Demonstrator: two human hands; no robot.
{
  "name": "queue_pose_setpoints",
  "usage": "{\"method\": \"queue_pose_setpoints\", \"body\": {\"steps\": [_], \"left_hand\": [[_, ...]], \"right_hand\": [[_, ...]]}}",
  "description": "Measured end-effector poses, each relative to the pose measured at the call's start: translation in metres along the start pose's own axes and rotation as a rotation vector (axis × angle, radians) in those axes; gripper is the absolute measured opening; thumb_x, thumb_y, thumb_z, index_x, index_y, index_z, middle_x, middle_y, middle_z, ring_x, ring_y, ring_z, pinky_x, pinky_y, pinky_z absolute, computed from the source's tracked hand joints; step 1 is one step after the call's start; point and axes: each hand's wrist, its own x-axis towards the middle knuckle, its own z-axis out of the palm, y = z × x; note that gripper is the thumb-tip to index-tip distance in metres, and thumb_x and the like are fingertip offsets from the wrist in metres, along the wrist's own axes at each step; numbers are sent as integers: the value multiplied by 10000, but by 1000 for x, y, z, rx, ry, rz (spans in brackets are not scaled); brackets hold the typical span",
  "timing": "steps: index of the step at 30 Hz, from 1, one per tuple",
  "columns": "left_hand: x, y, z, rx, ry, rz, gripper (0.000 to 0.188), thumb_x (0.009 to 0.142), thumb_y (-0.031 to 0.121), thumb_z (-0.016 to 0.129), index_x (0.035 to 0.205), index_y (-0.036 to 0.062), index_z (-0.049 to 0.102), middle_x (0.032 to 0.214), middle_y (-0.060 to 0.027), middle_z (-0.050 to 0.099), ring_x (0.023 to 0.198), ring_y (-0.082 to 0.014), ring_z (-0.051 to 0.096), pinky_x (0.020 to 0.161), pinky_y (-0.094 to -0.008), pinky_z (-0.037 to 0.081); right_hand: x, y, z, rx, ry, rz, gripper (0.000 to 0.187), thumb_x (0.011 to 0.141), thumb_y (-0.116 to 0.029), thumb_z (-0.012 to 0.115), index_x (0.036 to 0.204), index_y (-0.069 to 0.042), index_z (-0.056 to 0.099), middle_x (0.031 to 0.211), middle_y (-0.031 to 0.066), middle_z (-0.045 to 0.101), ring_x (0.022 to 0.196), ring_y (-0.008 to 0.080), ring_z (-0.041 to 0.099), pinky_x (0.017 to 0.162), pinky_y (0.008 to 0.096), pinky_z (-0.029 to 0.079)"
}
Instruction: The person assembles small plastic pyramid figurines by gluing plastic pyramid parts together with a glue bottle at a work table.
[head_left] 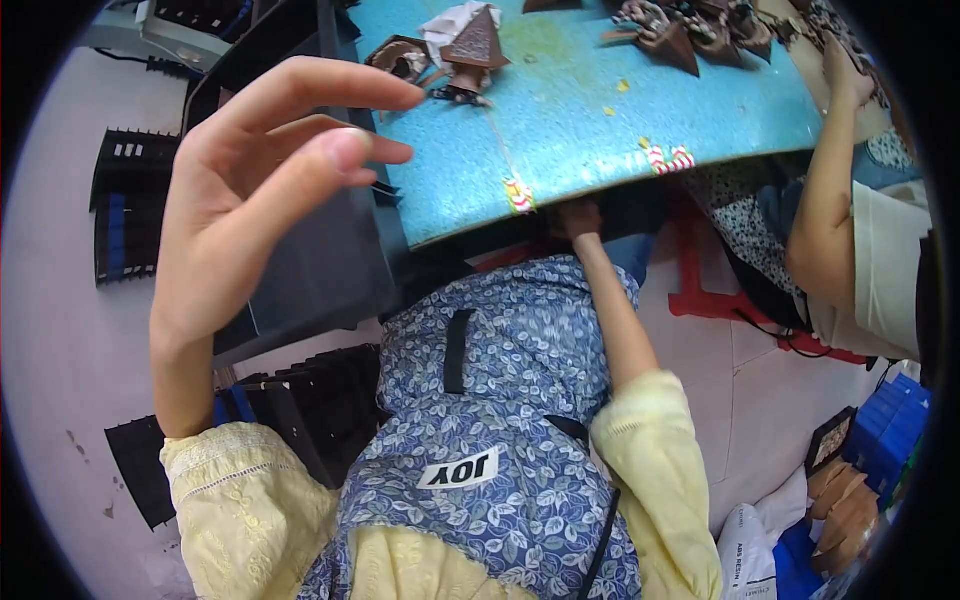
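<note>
My left hand [245,190] is raised at the left, over a dark grey plastic bin [330,255]. Its fingers are bent, the thumb stands apart from the index finger, and nothing shows between them. Just beyond the fingertips, on the blue tabletop [560,110], lie a brown pointed piece like a small roof [475,45] and a crumpled white wrapping [450,25]. My right hand [580,217] reaches to the underside of the table's near edge, above my lap. Its fingers are in shadow and mostly hidden.
Several brown pointed pieces [680,45] sit at the table's far side. A co-worker's arm [825,200] reaches onto the table at the right. Red stool legs [700,290] stand below. Black racks [300,410], white sacks [750,550] and blue crates [890,430] are on the floor.
</note>
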Motion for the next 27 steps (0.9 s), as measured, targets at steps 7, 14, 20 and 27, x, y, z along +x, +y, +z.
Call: {"method": "queue_pose_setpoints", "body": {"steps": [7, 14, 20, 27], "left_hand": [[-12, 3, -5, 24, 65, -88, 313, 893, 228, 585, 1124, 19, 605, 1118, -123, 638, 950, -188, 659, 796, -268, 511], [-6, -14, -18, -74, 77, -159, 242, 925, 151, 552, 1119, 15, 604, 1102, -84, 635, 950, -162, 644, 797, -245, 488], [31, -67, -33, 216, 73, -146, 243, 918, 83, 540, 1131, -28, 579, 1058, -130, 639, 979, -180, 635, 828, -281, 499], [115, -106, -25, 782, -66, -6, 354, 766, 79, 652, 1083, -35, 544, 1022, -224, 597, 995, -380, 581, 842, -441, 494]], "right_hand": [[45, 19, 74, 145, -76, -156, 400, 847, -328, 515, 1038, -5, 652, 1094, 222, 629, 1075, 375, 579, 917, 482, 457], [11, 9, 40, -19, -287, -589, 399, 875, -312, 504, 1101, 0, 606, 1158, 215, 596, 1122, 378, 533, 937, 464, 431], [-154, -94, -139, 17, -1076, -604, 151, 845, -87, 638, 927, 37, 664, 838, 83, 691, 751, 145, 646, 698, 279, 519], [-166, -252, -174, 359, 48, -576, 460, 830, -138, 706, 1192, 50, 495, 902, 139, 647, 801, 181, 613, 691, 285, 493]]}}
